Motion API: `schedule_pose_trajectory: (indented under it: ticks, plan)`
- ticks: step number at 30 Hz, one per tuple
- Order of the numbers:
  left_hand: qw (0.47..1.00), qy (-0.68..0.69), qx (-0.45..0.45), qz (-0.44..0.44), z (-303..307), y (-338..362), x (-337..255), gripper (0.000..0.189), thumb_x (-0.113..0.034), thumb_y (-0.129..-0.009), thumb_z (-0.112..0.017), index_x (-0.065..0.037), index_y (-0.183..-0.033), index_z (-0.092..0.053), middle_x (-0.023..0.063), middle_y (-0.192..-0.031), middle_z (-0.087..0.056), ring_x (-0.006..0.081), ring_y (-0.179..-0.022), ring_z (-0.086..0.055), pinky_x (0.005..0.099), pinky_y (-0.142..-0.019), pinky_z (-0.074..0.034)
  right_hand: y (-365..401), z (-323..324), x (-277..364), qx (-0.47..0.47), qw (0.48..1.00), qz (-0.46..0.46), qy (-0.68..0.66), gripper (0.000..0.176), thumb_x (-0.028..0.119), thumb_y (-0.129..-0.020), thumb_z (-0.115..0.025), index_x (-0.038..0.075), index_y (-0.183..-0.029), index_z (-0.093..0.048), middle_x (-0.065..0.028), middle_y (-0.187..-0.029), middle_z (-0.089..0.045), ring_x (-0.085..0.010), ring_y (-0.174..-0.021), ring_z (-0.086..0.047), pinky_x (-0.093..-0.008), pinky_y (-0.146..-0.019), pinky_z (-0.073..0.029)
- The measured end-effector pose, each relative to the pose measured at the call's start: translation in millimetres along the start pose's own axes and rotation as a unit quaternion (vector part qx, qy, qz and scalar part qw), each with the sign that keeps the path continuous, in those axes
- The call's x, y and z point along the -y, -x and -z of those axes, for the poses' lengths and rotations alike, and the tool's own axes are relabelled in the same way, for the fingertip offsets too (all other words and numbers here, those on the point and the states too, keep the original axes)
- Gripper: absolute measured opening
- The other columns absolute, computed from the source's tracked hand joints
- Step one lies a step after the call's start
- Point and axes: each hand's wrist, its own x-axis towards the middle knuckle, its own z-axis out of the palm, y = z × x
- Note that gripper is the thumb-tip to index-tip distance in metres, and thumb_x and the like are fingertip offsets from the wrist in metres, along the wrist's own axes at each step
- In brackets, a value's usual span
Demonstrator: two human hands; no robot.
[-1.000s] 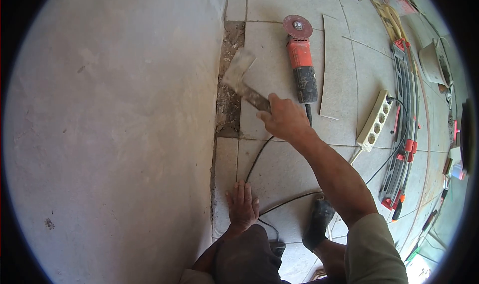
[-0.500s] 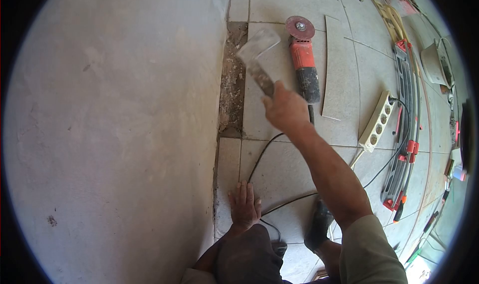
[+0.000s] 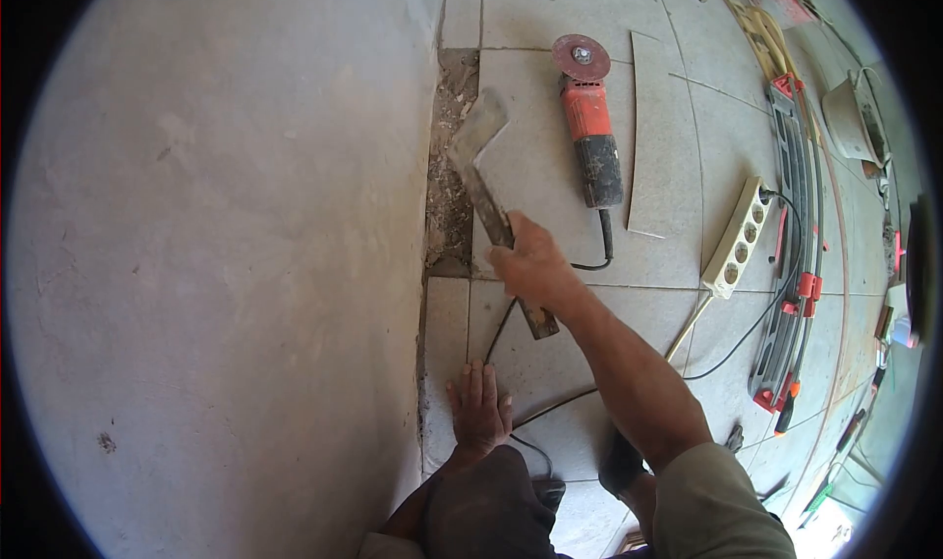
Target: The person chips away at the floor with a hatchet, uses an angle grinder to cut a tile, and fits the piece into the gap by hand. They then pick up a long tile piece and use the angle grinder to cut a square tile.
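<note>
My right hand (image 3: 535,262) is wrapped round the handle of a hammer-like tool (image 3: 488,203), its angled, motion-blurred head over the rough gap in the floor. That gap (image 3: 450,200), a strip of exposed rubble, runs along the foot of the wall. My left hand (image 3: 480,412) lies flat on the floor tiles below the gap, fingers spread and holding nothing. An angle grinder (image 3: 591,132) with a reddish disc and a red and black body rests on the tiles right of the tool.
The wall (image 3: 236,245) fills the left side. A cut tile strip (image 3: 648,137), a power strip (image 3: 739,237) with cords and a long tile cutter (image 3: 794,235) lie to the right. Further right is a bucket (image 3: 853,119). A black cable crosses the tiles near my left hand.
My right hand has moved down and left with the tool, whose handle end now shows below my grip. My left hand stays in place.
</note>
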Motion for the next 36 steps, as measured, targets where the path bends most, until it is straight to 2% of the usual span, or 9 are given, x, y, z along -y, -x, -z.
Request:
schedule_pose_trajectory:
  ticks: [7, 13, 18, 19, 24, 30, 32, 34, 36]
  plan:
    - [1.0, 0.018, 0.01, 0.0, 0, 0, 0, 0.071, -0.032, -0.087, -0.055, -0.001, -0.144, -0.026, 0.0199, -0.151, -0.024, 0.039, -0.139, -0.023, 0.0642, -0.111, -0.013, 0, -61, -47, -0.041, 0.985, 0.049, 0.162, 0.033, 0.021, -0.089, -0.058, -0.004, -0.107, -0.046, -0.0312, -0.084, -0.062, -0.0484, -0.08, -0.062, -0.0501, -0.072, -0.049]
    - [1.0, 0.019, 0.004, -0.002, -1, 1, 0, 0.07, -0.032, -0.088, -0.053, 0.0, -0.145, -0.025, 0.0203, -0.15, -0.024, 0.0393, -0.139, -0.023, 0.0638, -0.111, -0.012, 26, -28, 3, -0.096, 0.983, 0.08, 0.135, 0.028, 0.021, -0.093, -0.054, -0.004, -0.1, -0.045, -0.0284, -0.076, -0.062, -0.0473, -0.075, -0.063, -0.051, -0.067, -0.049]
    - [1.0, 0.01, -0.009, -0.004, -1, 0, 3, 0.069, -0.033, -0.089, -0.051, 0.0, -0.144, -0.026, 0.0202, -0.15, -0.025, 0.0391, -0.139, -0.023, 0.0631, -0.112, -0.012, 15, -45, -3, -0.276, 0.95, 0.142, -0.034, 0.03, 0.02, -0.091, -0.056, -0.002, -0.104, -0.041, -0.0309, -0.074, -0.06, -0.052, -0.073, -0.059, -0.0524, -0.062, -0.049]
    - [1.0, 0.013, -0.008, -0.002, -1, 0, 3, 0.069, -0.034, -0.089, -0.051, 0.0, -0.145, -0.026, 0.0203, -0.15, -0.025, 0.0391, -0.139, -0.023, 0.063, -0.112, -0.012, 15, -57, -10, -0.217, 0.974, 0.057, 0.024, 0.032, 0.021, -0.091, -0.056, -0.002, -0.107, -0.041, -0.0324, -0.075, -0.06, -0.0522, -0.074, -0.06, -0.0537, -0.065, -0.049]
    - [0.999, 0.008, 0.031, 0.024, 6, 13, -2, 0.07, -0.033, -0.088, -0.052, 0.0, -0.144, -0.026, 0.0206, -0.149, -0.026, 0.0389, -0.14, -0.022, 0.0629, -0.112, -0.012, 18, -69, -40, -0.099, 0.989, 0.064, 0.09, 0.025, 0.014, -0.09, -0.054, -0.002, -0.106, -0.043, -0.0316, -0.08, -0.061, -0.0541, -0.084, -0.058, -0.0543, -0.075, -0.046]
    - [1.0, 0.018, -0.009, -0.006, 2, -1, 0, 0.07, -0.031, -0.088, -0.054, 0.0, -0.144, -0.026, 0.021, -0.149, -0.025, 0.04, -0.139, -0.023, 0.0637, -0.111, -0.013, 28, -26, 12, -0.215, 0.964, 0.157, 0.009, 0.028, 0.019, -0.091, -0.057, -0.003, -0.101, -0.042, -0.0292, -0.071, -0.06, -0.0509, -0.071, -0.059, -0.0553, -0.064, -0.045]
    - [1.0, 0.008, -0.003, -0.008, 3, 0, 0, 0.07, -0.032, -0.088, -0.054, 0.001, -0.144, -0.025, 0.0211, -0.15, -0.024, 0.0402, -0.139, -0.023, 0.0639, -0.111, -0.014, 28, -27, 19, -0.264, 0.939, 0.183, -0.126, 0.028, 0.018, -0.091, -0.058, -0.003, -0.1, -0.042, -0.0285, -0.069, -0.059, -0.0501, -0.07, -0.06, -0.0538, -0.061, -0.044]
    - [1.0, -0.004, -0.007, -0.01, 4, -1, 2, 0.068, -0.033, -0.089, -0.052, 0.002, -0.143, -0.029, 0.0216, -0.149, -0.027, 0.0399, -0.137, -0.026, 0.0642, -0.109, -0.016, 25, -52, 5, -0.26, 0.946, 0.138, -0.136, 0.029, 0.021, -0.09, -0.057, -0.004, -0.1, -0.044, -0.0306, -0.076, -0.06, -0.0504, -0.077, -0.06, -0.0539, -0.067, -0.046]
    - [1.0, -0.012, -0.017, -0.018, 2, 0, -4, 0.066, -0.034, -0.09, -0.051, 0.003, -0.142, -0.033, 0.022, -0.147, -0.029, 0.0395, -0.135, -0.03, 0.0645, -0.107, -0.019, 12, -86, -35, -0.104, 0.981, 0.041, 0.156, 0.032, 0.024, -0.09, -0.056, -0.004, -0.102, -0.045, -0.0334, -0.085, -0.06, -0.0503, -0.088, -0.06, -0.0544, -0.077, -0.046]
